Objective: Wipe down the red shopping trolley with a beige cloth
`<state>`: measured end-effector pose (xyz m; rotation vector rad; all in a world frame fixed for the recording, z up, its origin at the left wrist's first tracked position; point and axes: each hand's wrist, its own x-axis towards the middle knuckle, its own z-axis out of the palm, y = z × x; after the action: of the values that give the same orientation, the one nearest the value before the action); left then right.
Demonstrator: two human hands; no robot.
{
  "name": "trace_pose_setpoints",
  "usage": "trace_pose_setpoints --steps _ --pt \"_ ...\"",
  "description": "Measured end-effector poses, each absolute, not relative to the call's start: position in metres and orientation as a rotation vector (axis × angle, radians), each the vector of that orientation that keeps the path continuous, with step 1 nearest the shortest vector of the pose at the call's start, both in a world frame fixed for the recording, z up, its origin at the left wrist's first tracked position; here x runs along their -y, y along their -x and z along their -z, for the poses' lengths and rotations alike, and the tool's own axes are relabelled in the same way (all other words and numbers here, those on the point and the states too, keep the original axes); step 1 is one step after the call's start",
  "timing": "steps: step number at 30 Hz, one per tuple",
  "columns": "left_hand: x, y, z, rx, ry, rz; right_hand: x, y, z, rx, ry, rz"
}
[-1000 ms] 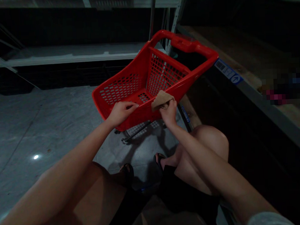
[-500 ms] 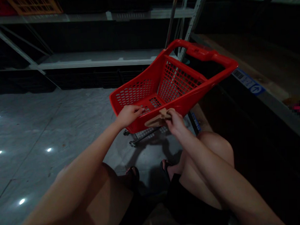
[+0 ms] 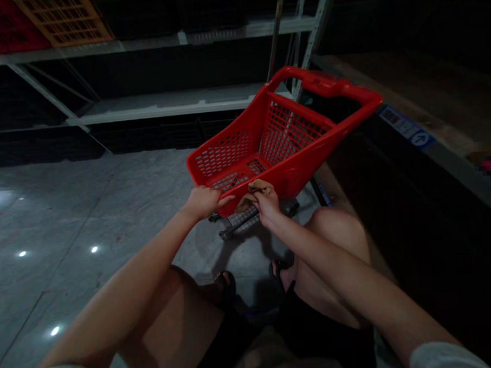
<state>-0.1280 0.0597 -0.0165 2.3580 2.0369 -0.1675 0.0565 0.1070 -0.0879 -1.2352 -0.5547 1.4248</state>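
Note:
A red plastic shopping cart stands right before me, its grid-walled basket holding nothing I can make out. My left hand is closed over the rim at the cart's near left corner, fingers over the edge and thumb along the outside. In my right hand is a crumpled brown cloth, pinched and pressed against the outer side wall just below the rim. Part of the cloth hangs left of the fingers. The fingertips of my right hand are partly hidden by the cloth.
Metal shelving runs behind the cart, with an orange crate and a red crate on it. A low ledge with a blue-and-white label lies to the right. Grey floor extends left. My knees flank the cart's near side.
My left hand has gone from hovering by the rim to gripping it. My right hand has moved left along the side wall with the cloth, which is now more bunched.

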Motion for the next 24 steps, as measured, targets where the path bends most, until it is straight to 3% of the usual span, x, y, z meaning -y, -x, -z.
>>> trace_pose_setpoints --steps 6,12,16,24 --pt "-0.047 0.074 0.008 -2.123 -2.297 0.231 -0.138 -0.073 0.084 0.476 1.333 -1.378" --pt "-0.046 0.052 0.007 -1.603 -2.606 0.089 -0.171 -0.122 0.076 0.569 1.360 -1.354" --pt "-0.067 0.079 0.008 -1.395 -2.702 0.062 -0.146 -0.125 0.075 0.712 1.287 -1.286" --pt "-0.091 0.092 0.024 -1.568 -2.668 -0.032 -0.095 -0.103 0.094 0.908 1.107 -1.366"
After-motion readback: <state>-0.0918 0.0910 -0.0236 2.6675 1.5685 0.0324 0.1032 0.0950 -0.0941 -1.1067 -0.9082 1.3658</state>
